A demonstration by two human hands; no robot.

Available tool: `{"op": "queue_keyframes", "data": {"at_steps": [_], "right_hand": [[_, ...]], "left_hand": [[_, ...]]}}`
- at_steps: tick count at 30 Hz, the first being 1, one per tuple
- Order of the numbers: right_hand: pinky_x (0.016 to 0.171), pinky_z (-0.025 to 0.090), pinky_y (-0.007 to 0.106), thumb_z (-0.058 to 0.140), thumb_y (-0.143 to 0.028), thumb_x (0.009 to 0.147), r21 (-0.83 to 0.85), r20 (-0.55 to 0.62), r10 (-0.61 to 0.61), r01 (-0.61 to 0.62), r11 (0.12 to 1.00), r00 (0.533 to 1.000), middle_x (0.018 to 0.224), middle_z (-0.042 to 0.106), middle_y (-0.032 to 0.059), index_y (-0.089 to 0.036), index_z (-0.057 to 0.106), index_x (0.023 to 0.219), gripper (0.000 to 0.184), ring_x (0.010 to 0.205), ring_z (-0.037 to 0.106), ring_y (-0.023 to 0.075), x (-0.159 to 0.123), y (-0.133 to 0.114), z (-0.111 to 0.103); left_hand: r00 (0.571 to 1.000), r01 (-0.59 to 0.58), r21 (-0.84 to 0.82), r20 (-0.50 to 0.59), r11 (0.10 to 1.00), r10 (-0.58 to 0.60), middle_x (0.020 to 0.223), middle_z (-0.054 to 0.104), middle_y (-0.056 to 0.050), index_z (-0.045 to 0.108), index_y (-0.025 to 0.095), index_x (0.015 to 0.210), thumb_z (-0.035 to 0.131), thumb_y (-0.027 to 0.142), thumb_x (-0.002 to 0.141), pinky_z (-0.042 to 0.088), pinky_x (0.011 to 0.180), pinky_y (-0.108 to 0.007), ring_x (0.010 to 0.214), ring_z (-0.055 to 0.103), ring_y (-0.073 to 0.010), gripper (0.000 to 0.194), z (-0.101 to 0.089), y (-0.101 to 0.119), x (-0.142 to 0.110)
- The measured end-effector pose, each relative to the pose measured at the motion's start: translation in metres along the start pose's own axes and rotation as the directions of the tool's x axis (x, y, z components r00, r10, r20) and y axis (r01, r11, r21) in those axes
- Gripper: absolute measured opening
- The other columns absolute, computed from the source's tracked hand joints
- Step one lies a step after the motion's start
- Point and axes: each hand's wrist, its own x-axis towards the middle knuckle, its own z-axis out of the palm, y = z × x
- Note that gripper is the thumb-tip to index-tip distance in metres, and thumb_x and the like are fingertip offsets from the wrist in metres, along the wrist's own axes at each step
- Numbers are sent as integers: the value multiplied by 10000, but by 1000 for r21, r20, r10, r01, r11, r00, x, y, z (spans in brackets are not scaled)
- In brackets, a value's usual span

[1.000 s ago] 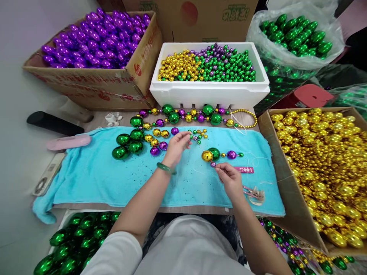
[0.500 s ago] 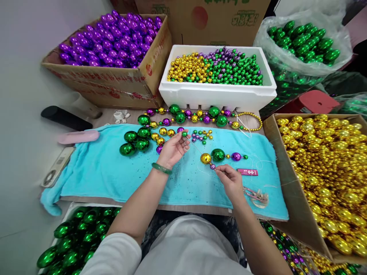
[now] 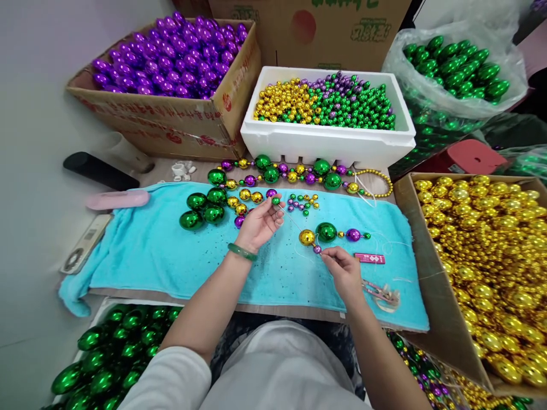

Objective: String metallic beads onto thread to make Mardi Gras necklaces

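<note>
Fingers of my left hand point(image 3: 260, 223) now pinch a green bead point(image 3: 276, 201); a second ago they were at the edge of the small beads point(image 3: 305, 200), and I see them apart from that cluster now. Thread point(image 3: 291, 217) runs from there to the gold bead point(image 3: 306, 237), which earlier overlapped the big green bead point(image 3: 326, 232) in view and now shows just beside it, over the towel point(image 3: 277, 276). My right hand point(image 3: 344, 273) keeps thumb and forefinger pressed together by the lilac bead point(image 3: 317, 249); their exact grip I can't tell.
</note>
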Motion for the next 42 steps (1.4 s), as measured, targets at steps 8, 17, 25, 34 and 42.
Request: {"op": "queue_keyframes", "data": {"at_steps": [8, 17, 25, 34, 42], "right_hand": [[464, 286, 247, 673, -382, 705, 33, 11, 49, -49, 998, 999, 611, 512, -7, -176, 673, 710, 206, 513, 369, 96, 1, 8, 2], [447, 287, 232, 703, -430, 717, 99, -5, 73, -72, 992, 997, 537, 436, -45, -179, 643, 765, 262, 485, 363, 90, 4, 17, -2], [439, 270, 236, 709, -424, 702, 117, -13, 81, -78, 990, 997, 546, 442, -42, -180, 650, 745, 255, 478, 358, 86, 3, 13, -1], [452, 280, 236, 684, -413, 723, 87, 27, 44, -46, 995, 999, 547, 433, -33, -182, 657, 739, 233, 512, 374, 100, -1, 12, 3], [497, 319, 249, 677, -354, 720, 40, 55, -12, 10, 999, 998, 646, 545, 10, -177, 685, 682, 182, 551, 417, 104, -8, 4, 5]], "left_hand": [[983, -160, 363, 147, 918, 113, 906, 719, -86, 732, 141, 1001, 717, 435, 803, 471, 575, -204, 674, 622, -100, 354, 5, -16, -14], [824, -260, 946, 321, -192, 467, 1053, 677, -113, 710, 168, 1074, 582, 326, 897, 477, 903, -381, 971, 618, -248, 270, -26, -16, -23], [808, 41, 802, 324, -596, 492, 1085, 641, -154, 654, 135, 1193, 574, 324, 887, 440, 937, -433, 1048, 539, -329, 369, -52, 10, -14], [835, -120, 896, 324, -426, 445, 1099, 623, -152, 660, 129, 1150, 597, 202, 825, 467, 895, -419, 1017, 594, -297, 339, -41, 3, -7], [963, -180, 340, -129, 923, 236, 851, 697, -37, 657, 142, 931, 761, 248, 690, 488, 598, -222, 696, 660, -129, 283, -20, 14, -12]]}}
